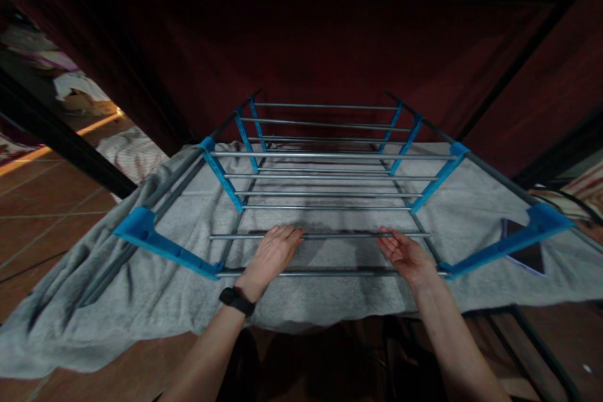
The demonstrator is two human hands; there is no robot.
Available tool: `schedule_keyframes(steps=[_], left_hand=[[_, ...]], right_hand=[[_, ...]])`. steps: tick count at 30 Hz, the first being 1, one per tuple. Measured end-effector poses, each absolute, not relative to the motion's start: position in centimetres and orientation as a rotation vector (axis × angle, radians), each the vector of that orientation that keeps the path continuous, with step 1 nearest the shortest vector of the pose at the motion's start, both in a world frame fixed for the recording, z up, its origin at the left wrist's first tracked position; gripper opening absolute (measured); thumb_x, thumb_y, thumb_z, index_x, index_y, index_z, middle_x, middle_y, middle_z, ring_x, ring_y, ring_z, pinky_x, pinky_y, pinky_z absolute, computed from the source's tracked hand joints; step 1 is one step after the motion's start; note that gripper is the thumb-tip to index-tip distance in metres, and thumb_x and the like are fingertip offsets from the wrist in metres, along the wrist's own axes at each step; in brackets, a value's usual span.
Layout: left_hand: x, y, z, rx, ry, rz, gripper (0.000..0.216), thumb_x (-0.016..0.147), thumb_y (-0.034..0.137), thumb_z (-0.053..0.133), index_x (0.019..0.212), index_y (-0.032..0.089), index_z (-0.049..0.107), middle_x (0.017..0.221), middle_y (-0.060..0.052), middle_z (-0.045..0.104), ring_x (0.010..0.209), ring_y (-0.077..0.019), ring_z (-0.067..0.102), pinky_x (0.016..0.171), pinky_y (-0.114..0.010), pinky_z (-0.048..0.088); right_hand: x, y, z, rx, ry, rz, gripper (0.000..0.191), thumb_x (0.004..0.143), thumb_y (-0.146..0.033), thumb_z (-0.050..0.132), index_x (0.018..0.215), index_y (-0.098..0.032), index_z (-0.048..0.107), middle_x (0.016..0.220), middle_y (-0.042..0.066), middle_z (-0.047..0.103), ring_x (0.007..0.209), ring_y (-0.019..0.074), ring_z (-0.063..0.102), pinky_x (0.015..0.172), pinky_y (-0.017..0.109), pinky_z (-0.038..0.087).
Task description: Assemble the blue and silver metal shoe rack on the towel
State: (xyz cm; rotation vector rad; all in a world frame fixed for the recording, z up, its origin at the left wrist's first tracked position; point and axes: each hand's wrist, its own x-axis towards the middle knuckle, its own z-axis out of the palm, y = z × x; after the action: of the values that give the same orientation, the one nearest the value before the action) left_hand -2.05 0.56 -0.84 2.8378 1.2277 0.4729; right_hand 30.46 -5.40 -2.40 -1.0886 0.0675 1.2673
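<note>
While the blue-bracketed rack [330,155] rests on grey cloth [339,304], both hands [276,251] [407,257] grasp a metal rod [339,236].

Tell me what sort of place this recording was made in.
Probably a room in a home, though I can't be certain: a grey blanket is spread under the blue-jointed metal rack, the floor is reddish tile, and household-looking cloths lie at the far left.

The left hand [277,249] lies palm down over the metal rod [339,236], left of its middle, fingers curled; the right hand [406,254], palm partly upward, loosely grips the rod's right part. Both forearms [207,348] reach in from its near side.
</note>
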Motion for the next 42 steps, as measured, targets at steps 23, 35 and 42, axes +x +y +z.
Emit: schedule_keyframes(steps=[23,35,42], left_hand=[[-3.3,1.5,-0.4,2.818,1.352,0.398,0.020,0.094,0.018,0.046,0.107,0.020,0.061,0.099,-0.007,0.067,0.093,-0.0219,0.062,0.086,-0.036,0.045],[-7.4,3.0,-0.6,2.635,1.836,0.282,0.015,0.083,0.016,0.052,0.093,0.022,0.061,0.096,-0.006,0.069,0.093,-0.0242,0.064,0.084,-0.038,0.042],[-7.5,2.6,-0.4,2.531,1.982,0.314,0.017,0.081,0.013,0.050,0.092,0.022,0.060,0.093,-0.006,0.068,0.095,-0.0242,0.063,0.080,-0.034,0.045]], right_hand=[[30.0,-5.4,-3.7,-1.082,0.009,1.232,0.010,0.086,-0.008,0.059,0.082,-0.016,0.064,0.082,0.005,0.073,0.074,0.0124,0.070,0.075,0.027,0.061],[31.3,-5.6,-3.3,-1.111,0.090,1.171,0.014,0.091,-0.010,0.054,0.081,-0.017,0.062,0.071,0.000,0.068,0.061,0.0089,0.066,0.065,0.020,0.060],[31.7,-5.5,-3.4,-1.120,0.089,1.152,0.015,0.091,-0.009,0.053,0.083,-0.016,0.062,0.072,0.000,0.068,0.061,0.0081,0.065,0.066,0.019,0.060]])
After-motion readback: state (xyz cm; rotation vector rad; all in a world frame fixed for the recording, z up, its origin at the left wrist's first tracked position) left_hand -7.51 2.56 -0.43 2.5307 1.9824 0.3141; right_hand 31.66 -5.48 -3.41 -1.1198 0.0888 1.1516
